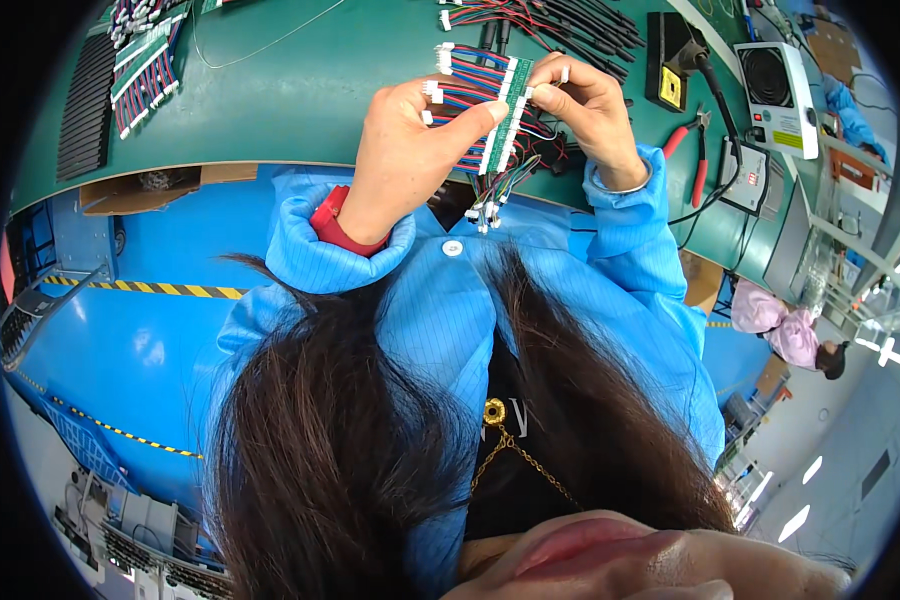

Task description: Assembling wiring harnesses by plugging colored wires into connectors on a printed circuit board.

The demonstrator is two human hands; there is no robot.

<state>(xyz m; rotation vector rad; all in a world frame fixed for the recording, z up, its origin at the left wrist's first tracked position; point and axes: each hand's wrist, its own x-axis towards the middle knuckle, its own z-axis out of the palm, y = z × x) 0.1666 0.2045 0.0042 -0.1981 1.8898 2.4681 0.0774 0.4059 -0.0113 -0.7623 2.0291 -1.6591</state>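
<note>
Over the near edge of the green bench, my left hand (405,150) grips a narrow green circuit board (511,118), with its thumb across the board's face. White sockets line the board. Red, blue and black wires (465,97) with white plugs stick out from its left side, and a loose bunch of coloured wires (495,195) hangs below. My right hand (592,112) is closed at the board's upper right edge, thumb and fingers pinched together. A small white plug (565,74) shows between its fingers; the wire behind it is mostly hidden.
Black sleeved cables (590,35) lie beyond my hands. To the right are a soldering iron stand (668,65), red-handled cutters (700,160), a white fan unit (778,95) and a small white box (745,178). Wired boards (148,75) and black strips (83,105) occupy the left. A person in pink (790,330) is farther right.
</note>
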